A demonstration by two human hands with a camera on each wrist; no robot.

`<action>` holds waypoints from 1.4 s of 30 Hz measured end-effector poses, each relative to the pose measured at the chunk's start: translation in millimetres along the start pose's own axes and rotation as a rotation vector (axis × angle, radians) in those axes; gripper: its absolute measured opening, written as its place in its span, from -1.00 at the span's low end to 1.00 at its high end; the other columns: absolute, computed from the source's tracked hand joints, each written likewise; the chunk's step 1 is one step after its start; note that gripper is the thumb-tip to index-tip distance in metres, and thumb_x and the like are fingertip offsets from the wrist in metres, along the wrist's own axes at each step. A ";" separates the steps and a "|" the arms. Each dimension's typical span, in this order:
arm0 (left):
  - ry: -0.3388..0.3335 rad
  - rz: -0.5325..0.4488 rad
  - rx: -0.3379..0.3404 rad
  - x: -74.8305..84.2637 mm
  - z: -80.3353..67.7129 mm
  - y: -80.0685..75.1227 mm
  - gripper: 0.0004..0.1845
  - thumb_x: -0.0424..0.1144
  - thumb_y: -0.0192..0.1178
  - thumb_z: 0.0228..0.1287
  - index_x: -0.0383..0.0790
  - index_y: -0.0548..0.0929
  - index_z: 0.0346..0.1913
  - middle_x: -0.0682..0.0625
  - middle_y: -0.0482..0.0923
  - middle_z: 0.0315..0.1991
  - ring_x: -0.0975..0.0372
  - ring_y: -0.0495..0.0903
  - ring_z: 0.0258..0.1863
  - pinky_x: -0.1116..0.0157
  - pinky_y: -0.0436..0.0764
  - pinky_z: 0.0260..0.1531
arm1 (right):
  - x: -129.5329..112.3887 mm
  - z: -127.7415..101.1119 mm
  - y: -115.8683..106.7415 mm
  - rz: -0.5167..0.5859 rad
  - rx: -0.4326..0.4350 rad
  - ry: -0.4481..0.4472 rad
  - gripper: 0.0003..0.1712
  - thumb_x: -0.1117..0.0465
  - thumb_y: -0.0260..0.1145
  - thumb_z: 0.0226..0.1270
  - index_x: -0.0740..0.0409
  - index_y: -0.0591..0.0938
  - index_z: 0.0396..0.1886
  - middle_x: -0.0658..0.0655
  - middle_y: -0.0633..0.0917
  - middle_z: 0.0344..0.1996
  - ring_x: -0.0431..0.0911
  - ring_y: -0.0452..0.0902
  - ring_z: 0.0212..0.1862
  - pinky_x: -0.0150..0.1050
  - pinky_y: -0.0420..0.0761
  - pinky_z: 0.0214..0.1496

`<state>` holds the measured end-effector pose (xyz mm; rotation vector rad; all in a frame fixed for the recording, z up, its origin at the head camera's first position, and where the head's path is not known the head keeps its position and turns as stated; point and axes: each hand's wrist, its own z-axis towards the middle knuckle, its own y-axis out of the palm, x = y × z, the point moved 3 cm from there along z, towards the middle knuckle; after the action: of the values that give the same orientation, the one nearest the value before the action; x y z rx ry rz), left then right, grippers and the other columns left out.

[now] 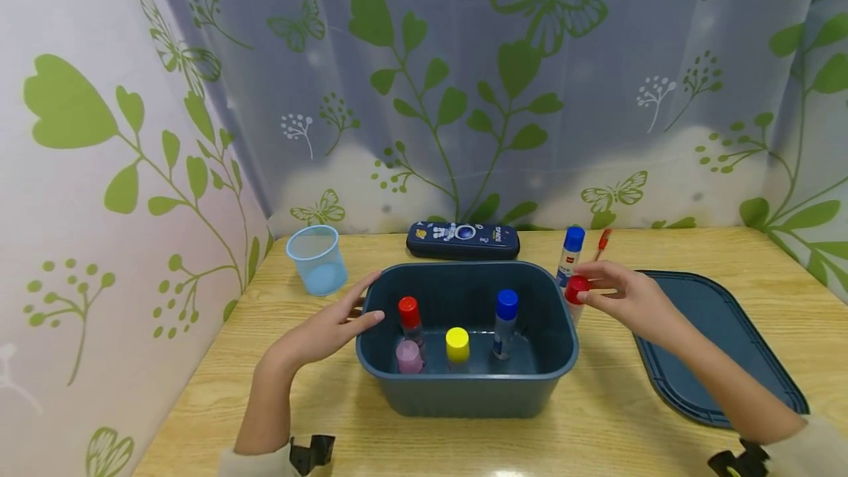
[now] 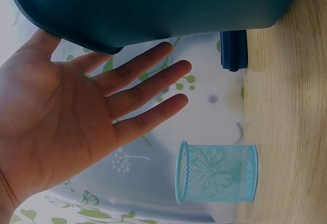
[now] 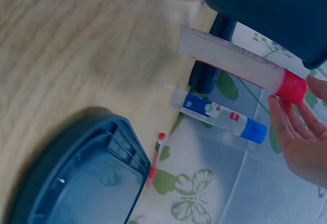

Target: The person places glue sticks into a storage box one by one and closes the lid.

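Observation:
A dark teal bin [image 1: 464, 381] stands mid-table. Upright inside it are glue sticks with a red cap [image 1: 408, 313], a pink cap [image 1: 408, 356], a yellow cap [image 1: 457, 344] and a blue cap [image 1: 506, 305]. My left hand [image 1: 351, 311] lies open with straight fingers against the bin's left rim; in the left wrist view the hand's palm [image 2: 76, 116] faces the bin's wall [image 2: 153, 9]. My right hand [image 1: 596, 291] pinches the cap of a red-capped glue stick [image 1: 576, 291] just outside the right rim. In the right wrist view that stick [image 3: 240, 63] stands on the table beside the bin [image 3: 265, 14].
A blue-capped glue stick [image 1: 571, 250] and a red pen [image 1: 601, 243] sit behind my right hand. The bin's lid [image 1: 715, 344] lies flat at the right. A dark pencil case [image 1: 462, 240] lies at the back, and a light blue mesh cup [image 1: 316, 259] stands at the back left.

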<state>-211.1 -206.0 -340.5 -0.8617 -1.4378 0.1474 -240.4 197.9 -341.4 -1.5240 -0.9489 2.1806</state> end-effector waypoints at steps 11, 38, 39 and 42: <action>0.000 0.004 0.002 -0.9 0.8 0.5 -0.27 0.10 -0.04 0.35 0.10 -0.12 0.46 -0.09 -0.05 0.40 -0.04 0.15 0.27 -0.05 0.26 0.12 | 1.3 -0.9 2.8 -0.006 0.049 0.061 -0.51 0.07 0.25 0.28 0.27 0.50 0.11 0.32 0.56 -0.03 0.17 0.56 -0.12 -0.07 0.59 -0.26; -0.009 -0.027 -0.008 -1.1 -0.5 0.4 -0.27 0.11 -0.04 0.35 0.12 -0.12 0.45 -0.10 -0.05 0.39 -0.04 0.11 0.28 -0.07 0.24 0.12 | -55.3 -0.6 -51.9 -0.047 0.225 -0.050 -0.59 0.16 0.26 0.28 0.25 0.54 0.08 0.31 0.60 -0.10 -0.26 0.61 -0.31 -0.41 0.56 -0.39; -0.009 -0.026 -0.008 -0.9 -0.7 0.4 -0.27 0.11 -0.04 0.35 0.12 -0.12 0.45 -0.10 -0.05 0.39 -0.04 0.11 0.28 -0.07 0.24 0.12 | -58.4 -0.1 -54.1 -0.048 0.231 -0.066 -0.59 0.18 0.26 0.28 0.25 0.54 0.08 0.31 0.60 -0.11 -0.33 0.59 -0.33 -0.42 0.55 -0.40; -0.009 -0.026 -0.009 -0.2 -0.9 0.6 -0.27 0.11 -0.04 0.35 0.12 -0.12 0.45 -0.11 -0.04 0.39 -0.04 0.11 0.28 -0.07 0.23 0.12 | -68.8 0.4 -60.2 -0.045 0.255 -0.086 -0.63 0.19 0.28 0.26 0.21 0.57 0.05 0.19 0.64 -0.17 -0.40 0.56 -0.35 -0.43 0.55 -0.41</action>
<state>-210.0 -206.1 -340.9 -0.8508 -1.4581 0.1256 -221.3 200.8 -252.1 -1.2886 -0.6909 2.2507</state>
